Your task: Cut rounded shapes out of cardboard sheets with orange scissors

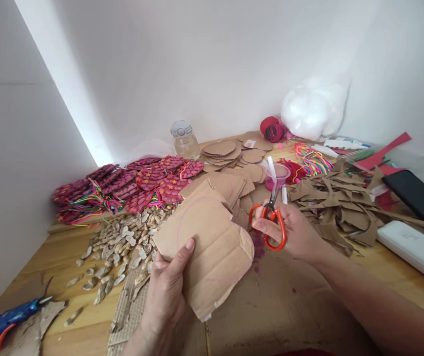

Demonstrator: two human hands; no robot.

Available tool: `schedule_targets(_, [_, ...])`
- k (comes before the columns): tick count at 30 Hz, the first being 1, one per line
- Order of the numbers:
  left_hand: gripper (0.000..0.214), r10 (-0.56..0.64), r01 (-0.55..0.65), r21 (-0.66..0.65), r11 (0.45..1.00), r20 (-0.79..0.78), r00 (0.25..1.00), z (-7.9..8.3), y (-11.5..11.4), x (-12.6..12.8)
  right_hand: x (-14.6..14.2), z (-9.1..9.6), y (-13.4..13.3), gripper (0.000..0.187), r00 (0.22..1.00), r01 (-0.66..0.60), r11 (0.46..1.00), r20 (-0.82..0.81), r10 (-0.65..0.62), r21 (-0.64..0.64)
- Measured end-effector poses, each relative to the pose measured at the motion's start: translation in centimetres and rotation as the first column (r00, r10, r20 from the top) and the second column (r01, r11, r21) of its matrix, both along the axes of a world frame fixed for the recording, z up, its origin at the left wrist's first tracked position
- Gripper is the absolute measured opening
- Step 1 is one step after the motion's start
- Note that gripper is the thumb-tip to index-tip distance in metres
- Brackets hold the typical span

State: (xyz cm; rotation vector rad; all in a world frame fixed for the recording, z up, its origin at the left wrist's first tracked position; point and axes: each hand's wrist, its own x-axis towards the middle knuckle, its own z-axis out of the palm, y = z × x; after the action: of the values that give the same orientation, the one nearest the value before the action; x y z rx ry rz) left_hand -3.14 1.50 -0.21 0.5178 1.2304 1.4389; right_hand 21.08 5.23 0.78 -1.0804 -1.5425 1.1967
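My left hand point(167, 287) grips a brown cardboard piece point(208, 242) by its lower left edge, thumb on top; faint purple curved lines are drawn on it. My right hand point(293, 232) holds small orange-handled scissors point(271, 220), fingers through the loops, blades pointing up and away, just right of the cardboard's edge. The blades look nearly closed and do not touch the cardboard.
Cut cardboard circles point(221, 148), cardboard scraps point(341, 202), red patterned pieces with coloured cords point(130, 185), shells point(123, 247), a clear jar point(185, 140), a pink cup point(276, 177), red yarn point(273, 129), white stuffing point(314, 109), a black phone point(421, 200), a white box point(414, 249) and a blue glue gun point(4, 324) lie around.
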Motion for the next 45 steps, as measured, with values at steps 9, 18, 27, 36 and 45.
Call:
schedule_targets(9, [0.063, 0.048, -0.05, -0.083, 0.995, -0.028, 0.998, -0.3, 0.5, -0.3, 0.3, -0.1, -0.3, 0.028, 0.952, 0.094, 0.984, 0.275, -0.134, 0.153])
schedule_targets(18, [0.052, 0.115, -0.13, -0.139, 0.982, -0.113, 0.987, -0.8, 0.6, -0.7, -0.1, 0.8, -1.0, 0.02, 0.988, 0.122, 0.977, 0.076, -0.137, 0.176])
schedule_targets(27, [0.036, 0.129, -0.143, -0.131, 0.981, -0.104, 0.986, -0.4, 0.8, -0.3, -0.2, 1.1, -1.1, 0.027, 0.991, 0.102, 0.991, 0.076, -0.109, 0.088])
schedule_targets(36, [0.046, 0.107, -0.112, -0.15, 0.982, -0.038, 0.993, -0.4, 0.6, -0.3, 0.2, 1.6, -1.0, 0.057, 0.994, 0.083, 0.994, -0.064, -0.087, -0.075])
schedule_targets(45, [0.057, 0.095, -0.096, -0.041, 0.995, -0.02, 0.995, -0.2, 0.5, -0.1, 0.4, 1.3, -0.9, 0.029, 0.979, 0.013, 0.972, -0.193, -0.06, -0.236])
